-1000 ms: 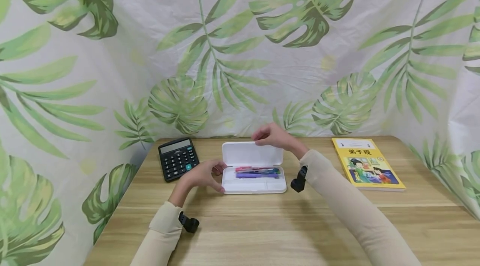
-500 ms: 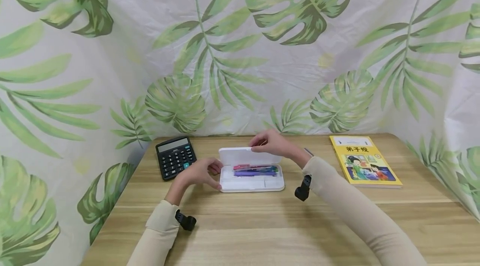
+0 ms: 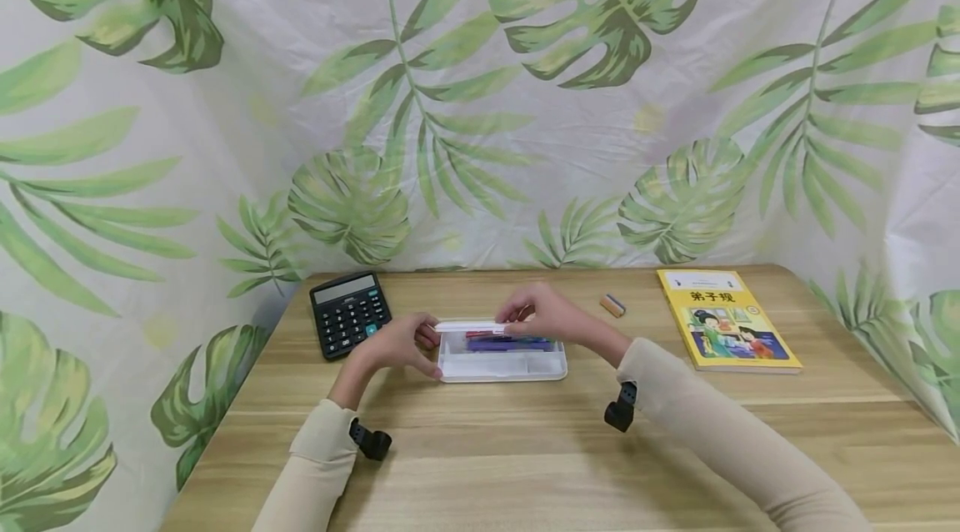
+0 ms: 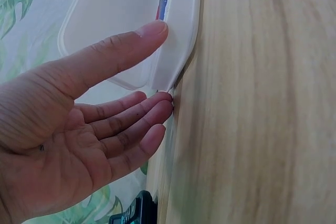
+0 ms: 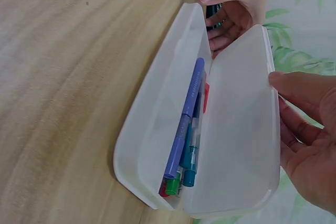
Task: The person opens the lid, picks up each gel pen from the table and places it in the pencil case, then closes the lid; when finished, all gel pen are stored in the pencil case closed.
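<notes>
A white pencil case [image 3: 502, 367] lies on the table with its hinged lid [image 5: 239, 124] partly raised. Inside are several pens, among them a purple pen [image 5: 184, 119] and a green-ended one [image 5: 172, 184]. My right hand [image 3: 542, 312] pinches the lid's free edge, thumb on the inner side and fingers behind. At the case's left end is my left hand [image 3: 402, 343]; its fingers [image 4: 157, 111] touch near the corner, spread from the thumb and only slightly bent. Whether that thumb presses the case is hard to tell.
Left of the case, a black calculator [image 3: 349, 315] lies near the table's [image 3: 480, 465] left edge. A small orange and blue eraser [image 3: 612, 304] is behind my right forearm. Farther right lies a yellow book [image 3: 727, 322]. A leaf-patterned curtain [image 3: 465, 98] hangs behind.
The lid has swung down toward me, from nearly upright to low over the pens, with my right hand on its edge. The eraser has come into view. My left hand stays at the case's end.
</notes>
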Demonstrator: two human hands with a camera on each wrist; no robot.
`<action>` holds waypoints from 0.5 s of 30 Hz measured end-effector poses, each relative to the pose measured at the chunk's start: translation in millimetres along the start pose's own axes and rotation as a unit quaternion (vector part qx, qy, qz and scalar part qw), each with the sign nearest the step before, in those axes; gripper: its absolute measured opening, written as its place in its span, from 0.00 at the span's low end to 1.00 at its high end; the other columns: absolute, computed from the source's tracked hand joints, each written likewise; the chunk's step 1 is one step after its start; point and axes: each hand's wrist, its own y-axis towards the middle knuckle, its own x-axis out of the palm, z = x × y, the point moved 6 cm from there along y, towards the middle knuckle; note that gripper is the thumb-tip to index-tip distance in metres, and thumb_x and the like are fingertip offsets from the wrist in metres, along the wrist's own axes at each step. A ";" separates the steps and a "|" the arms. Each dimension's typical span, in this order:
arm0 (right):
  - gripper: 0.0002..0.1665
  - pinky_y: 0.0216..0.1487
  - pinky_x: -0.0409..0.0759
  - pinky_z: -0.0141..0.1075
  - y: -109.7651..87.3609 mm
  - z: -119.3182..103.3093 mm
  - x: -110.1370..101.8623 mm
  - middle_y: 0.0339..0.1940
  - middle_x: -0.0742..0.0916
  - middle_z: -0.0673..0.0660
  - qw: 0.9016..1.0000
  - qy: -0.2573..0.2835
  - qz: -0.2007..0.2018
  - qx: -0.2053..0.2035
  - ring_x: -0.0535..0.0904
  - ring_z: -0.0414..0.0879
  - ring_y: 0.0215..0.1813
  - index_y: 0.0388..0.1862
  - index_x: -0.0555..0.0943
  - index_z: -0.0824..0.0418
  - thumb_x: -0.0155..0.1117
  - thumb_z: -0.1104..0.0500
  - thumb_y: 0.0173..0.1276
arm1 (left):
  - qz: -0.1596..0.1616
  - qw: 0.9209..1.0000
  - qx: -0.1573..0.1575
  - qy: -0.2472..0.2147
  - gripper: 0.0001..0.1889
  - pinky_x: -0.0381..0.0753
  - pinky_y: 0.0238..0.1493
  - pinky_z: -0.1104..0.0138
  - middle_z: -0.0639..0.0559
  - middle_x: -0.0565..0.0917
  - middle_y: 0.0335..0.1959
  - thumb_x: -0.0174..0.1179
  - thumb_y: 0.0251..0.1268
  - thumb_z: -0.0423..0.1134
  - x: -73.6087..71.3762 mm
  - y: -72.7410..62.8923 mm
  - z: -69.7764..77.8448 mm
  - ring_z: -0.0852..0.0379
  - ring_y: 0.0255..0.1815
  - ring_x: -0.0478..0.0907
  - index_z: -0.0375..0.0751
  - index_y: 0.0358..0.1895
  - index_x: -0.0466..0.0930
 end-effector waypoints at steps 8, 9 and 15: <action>0.07 0.49 0.86 0.35 -12.1 -2.7 12.9 0.42 0.89 0.58 0.999 -0.040 -0.005 -0.014 0.84 0.45 0.44 0.42 0.89 0.64 0.71 0.65 0.66 | -0.001 1.000 0.004 -0.005 0.39 0.81 0.60 0.55 0.42 0.82 0.51 0.84 0.41 0.34 1.6 1.5 0.1 0.49 0.52 0.80 0.30 0.60 0.74; 0.07 0.49 0.86 0.36 -13.1 -2.6 14.7 0.42 0.89 0.58 0.999 -0.044 -0.005 -0.013 0.83 0.45 0.44 0.42 0.89 0.64 0.71 0.65 0.66 | -0.002 1.000 0.004 -0.006 0.39 0.81 0.60 0.55 0.43 0.82 0.51 0.84 0.41 0.34 1.7 1.5 0.3 0.50 0.52 0.80 0.30 0.59 0.74; 0.06 0.49 0.86 0.39 -19.2 -0.7 24.6 0.39 0.88 0.56 0.998 -0.060 0.000 -0.020 0.82 0.45 0.42 0.40 0.89 0.63 0.73 0.66 0.63 | -0.004 1.000 0.007 -0.003 0.38 0.81 0.59 0.54 0.43 0.83 0.50 0.83 0.41 0.34 2.4 0.6 2.9 0.49 0.52 0.80 0.30 0.59 0.74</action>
